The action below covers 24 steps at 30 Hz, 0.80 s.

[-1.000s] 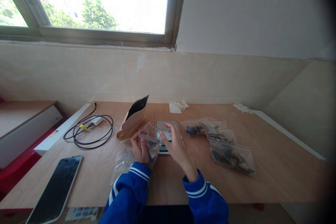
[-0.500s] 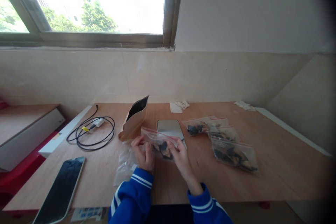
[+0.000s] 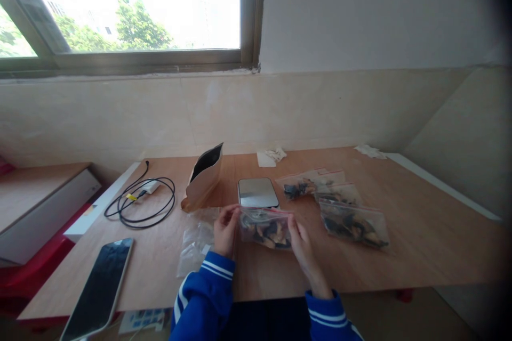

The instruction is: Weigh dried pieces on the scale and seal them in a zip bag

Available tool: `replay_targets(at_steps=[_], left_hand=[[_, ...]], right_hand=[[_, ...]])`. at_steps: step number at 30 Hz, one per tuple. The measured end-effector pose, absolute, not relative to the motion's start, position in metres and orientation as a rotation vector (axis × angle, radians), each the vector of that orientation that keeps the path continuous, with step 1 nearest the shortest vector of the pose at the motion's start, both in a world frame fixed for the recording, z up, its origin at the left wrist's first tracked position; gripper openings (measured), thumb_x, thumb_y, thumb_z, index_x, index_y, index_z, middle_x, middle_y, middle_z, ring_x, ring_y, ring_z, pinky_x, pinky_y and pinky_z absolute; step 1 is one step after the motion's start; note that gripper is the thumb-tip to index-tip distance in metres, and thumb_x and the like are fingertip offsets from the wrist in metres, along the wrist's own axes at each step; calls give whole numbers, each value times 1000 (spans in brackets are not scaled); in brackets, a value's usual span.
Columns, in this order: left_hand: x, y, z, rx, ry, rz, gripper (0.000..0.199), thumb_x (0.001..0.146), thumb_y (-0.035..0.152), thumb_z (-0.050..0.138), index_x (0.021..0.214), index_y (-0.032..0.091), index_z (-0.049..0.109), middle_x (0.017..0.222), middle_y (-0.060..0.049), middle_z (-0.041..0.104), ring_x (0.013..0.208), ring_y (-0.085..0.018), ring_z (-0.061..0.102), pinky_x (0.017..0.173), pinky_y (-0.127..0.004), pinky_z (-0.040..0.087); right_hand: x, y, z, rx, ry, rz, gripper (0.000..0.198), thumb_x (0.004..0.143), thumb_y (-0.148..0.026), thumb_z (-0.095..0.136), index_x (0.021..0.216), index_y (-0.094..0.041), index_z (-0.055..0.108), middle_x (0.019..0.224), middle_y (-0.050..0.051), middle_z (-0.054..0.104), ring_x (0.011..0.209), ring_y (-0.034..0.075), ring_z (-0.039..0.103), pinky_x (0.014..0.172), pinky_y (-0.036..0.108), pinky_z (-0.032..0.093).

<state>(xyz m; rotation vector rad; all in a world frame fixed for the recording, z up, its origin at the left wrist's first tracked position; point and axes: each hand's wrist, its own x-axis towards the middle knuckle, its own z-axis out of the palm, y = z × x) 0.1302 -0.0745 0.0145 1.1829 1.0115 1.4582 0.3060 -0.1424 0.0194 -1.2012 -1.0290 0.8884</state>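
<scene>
Just in front of the scale (image 3: 258, 192), left hand (image 3: 225, 232) and right hand (image 3: 301, 238) pinched shut on opposite ends of a filled zip bag (image 3: 264, 228), above the table (image 3: 420, 256).

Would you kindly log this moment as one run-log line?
left hand: grips zip bag | right hand: grips zip bag | scale: bare | table
</scene>
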Motion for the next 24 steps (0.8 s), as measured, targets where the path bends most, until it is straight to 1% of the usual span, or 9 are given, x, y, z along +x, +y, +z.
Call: replay_targets(at_steps=[2,4,8,11,13,16,20,22,24], left_hand=[[129,-75,15,1182,1032,1475,29,73,40,69,86,14,68,82,-6,69,78,-17,64,73,-28,49],[128,-75,15,1216,1040,1471,28,73,40,68,85,14,69,79,-6,69,75,-17,63,70,-28,48],[125,-76,14,1363,1088,1434,27,74,40,67,85,15,71,78,-6,70,75,-17,63,70,-28,49],[124,-77,13,1382,1099,1405,30,74,40,67,92,16,71,85,-7,71,79,-18,63,72,-28,49],[124,-76,12,1373,1082,1360,32,74,40,68,96,16,71,88,-7,71,80,-18,64,73,-29,49],[125,-75,9,1364,1065,1313,33,73,39,69,97,16,71,89,-8,71,80,-18,64,74,-29,50],[125,-73,8,1339,1037,1293,37,74,39,68,103,16,70,92,-8,72,85,-19,65,80,-31,49],[125,-72,8,1329,1051,1293,36,74,40,68,100,15,71,92,-8,72,85,-19,65,80,-31,49],[125,-73,10,1323,1076,1303,32,72,40,69,92,15,72,88,-8,72,83,-19,66,79,-31,50]], right_hand=[[313,-143,16,-1245,-1062,773,55,87,-63,37,100,-21,70,104,11,71,104,26,64,96,42,46],[319,-144,12,-1294,-1045,664,52,87,-62,39,92,-20,70,96,12,73,98,27,66,93,42,48],[325,-146,10,-1332,-949,570,46,83,-59,49,89,-19,69,85,11,74,84,26,69,77,38,54],[327,-149,13,-1335,-890,503,39,78,-54,60,86,-18,69,81,9,74,75,24,69,67,34,55],[329,-151,12,-1336,-870,470,36,76,-51,63,84,-17,69,81,9,73,73,24,68,65,33,54],[334,-151,8,-1342,-870,458,35,75,-50,64,84,-16,70,84,10,73,76,24,68,68,34,54],[338,-151,3,-1388,-903,461,38,78,-51,60,89,-16,71,91,11,73,87,26,67,79,39,53],[339,-151,2,-1400,-937,458,39,80,-51,56,92,-17,71,95,12,73,91,27,67,83,40,52],[339,-151,2,-1400,-967,455,40,82,-52,53,93,-17,70,97,12,72,93,27,66,84,41,51]])
